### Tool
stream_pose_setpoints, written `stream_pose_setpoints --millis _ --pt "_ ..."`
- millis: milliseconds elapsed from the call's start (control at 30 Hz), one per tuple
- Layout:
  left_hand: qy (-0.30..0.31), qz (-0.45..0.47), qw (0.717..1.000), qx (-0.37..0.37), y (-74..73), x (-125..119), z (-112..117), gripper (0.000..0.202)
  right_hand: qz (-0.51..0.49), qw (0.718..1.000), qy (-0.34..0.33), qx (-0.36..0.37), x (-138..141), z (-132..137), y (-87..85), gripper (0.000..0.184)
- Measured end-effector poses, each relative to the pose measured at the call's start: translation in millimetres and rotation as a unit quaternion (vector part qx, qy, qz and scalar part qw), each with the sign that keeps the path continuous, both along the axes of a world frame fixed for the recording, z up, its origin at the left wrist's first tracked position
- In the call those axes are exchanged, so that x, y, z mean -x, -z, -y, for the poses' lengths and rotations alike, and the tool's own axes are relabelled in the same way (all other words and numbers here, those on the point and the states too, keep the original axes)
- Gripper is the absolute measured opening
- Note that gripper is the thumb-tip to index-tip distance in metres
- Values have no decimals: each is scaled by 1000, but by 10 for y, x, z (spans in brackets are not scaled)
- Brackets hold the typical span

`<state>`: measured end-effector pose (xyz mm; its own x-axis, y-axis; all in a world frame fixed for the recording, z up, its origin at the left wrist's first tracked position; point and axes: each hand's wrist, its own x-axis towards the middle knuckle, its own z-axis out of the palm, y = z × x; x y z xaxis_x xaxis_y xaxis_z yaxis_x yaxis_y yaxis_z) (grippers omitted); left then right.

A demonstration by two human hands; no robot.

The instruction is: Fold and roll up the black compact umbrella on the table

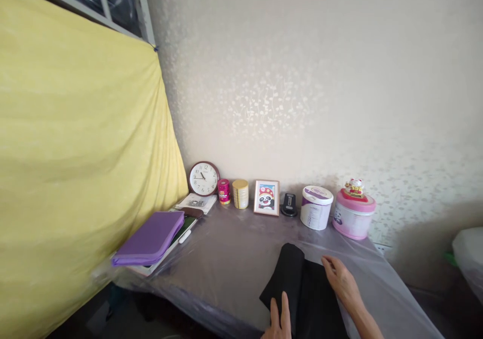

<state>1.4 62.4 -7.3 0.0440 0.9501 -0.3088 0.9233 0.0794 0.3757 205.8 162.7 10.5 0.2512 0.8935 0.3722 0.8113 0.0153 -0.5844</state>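
Note:
A piece of black cloth [319, 299] lies at the front of the table, with its left part folded or rolled over in a loose, rounded flap [289, 263]. My left hand [278, 321] rests on that flap, two fingers stretched out and apart; the lower part of the hand is cut off by the frame's bottom edge. At the cloth's far right corner is my right hand [341, 281], its thumb and fingers closed together on the edge. The near end of the cloth runs out of view.
A plastic-covered table [226, 258] stands against the wall. Along its back are a clock [204, 178], pink can [224, 192], ribbed jar [240, 194], panda picture [266, 198], black device [289, 204], white tub [316, 208] and pink tub [352, 218]. A purple folder [151, 238] lies left.

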Motion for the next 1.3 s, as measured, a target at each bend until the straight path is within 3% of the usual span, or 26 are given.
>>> stream_pose_setpoints --millis 200,500,700,933,1133,1300 --pt "41 -16 999 -2 -97 50 42 81 -57 995 0 80 -77 590 156 38" --pt "29 -27 999 -36 -170 38 104 88 -131 987 -9 90 179 738 72 45" --pt "26 -29 999 -33 -147 35 73 86 -190 978 -35 77 265 709 -71 43" --pt "46 10 999 -15 -135 71 77 89 -272 953 -116 70 666 539 -336 43" --pt "35 -13 999 -8 -212 56 82 81 -237 963 -115 58 972 247 -228 39" --pt "63 -6 998 31 -341 117 121 77 -175 974 -102 104 1179 115 -115 37"
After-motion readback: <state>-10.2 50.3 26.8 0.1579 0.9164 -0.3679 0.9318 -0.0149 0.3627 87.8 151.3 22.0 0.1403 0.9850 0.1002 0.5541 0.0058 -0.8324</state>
